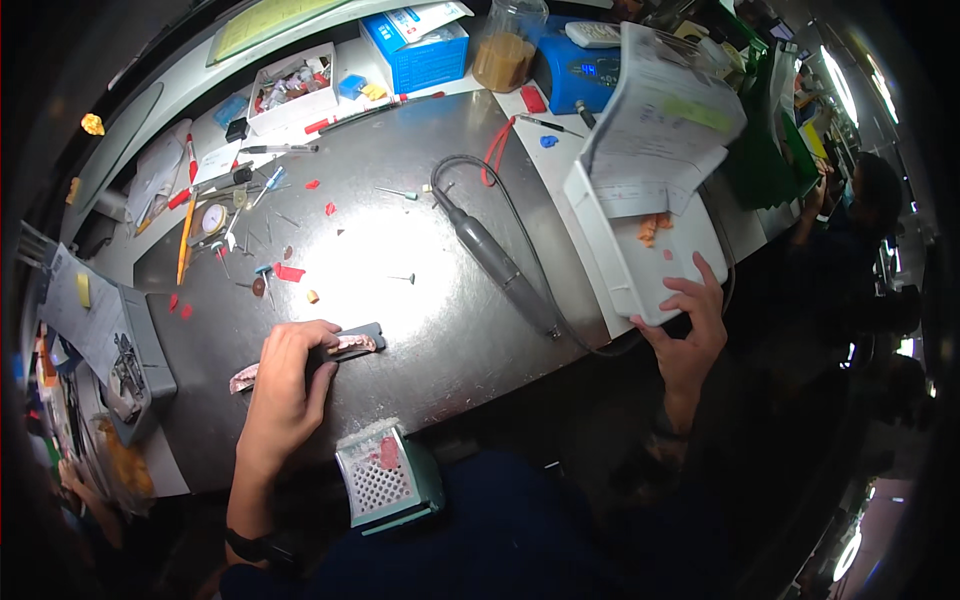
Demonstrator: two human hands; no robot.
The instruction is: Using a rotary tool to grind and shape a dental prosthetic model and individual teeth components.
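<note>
My left hand (285, 385) curves over a dental model (357, 343) with pink gums and pale teeth on a dark grey base, its fingers closed on it. Another pink toothed end (243, 379) shows on the other side of that hand; whether it is the same piece is hidden. On the right, my right hand (690, 330) grips the near corner of a white plastic tray (615, 265), thumb by the outer wall and fingers over the rim. Inside the tray lie written papers (655, 130), an orange-brown piece (652, 229) and a small pink bit.
A dark rotary handpiece (500, 265) with a looping cable lies on the metal worktop (430, 370). Small burs and red scraps (290, 273) are scattered leftward. A perforated green-edged box (385, 480) sits at the front edge. A blue control unit (575, 75) stands behind.
</note>
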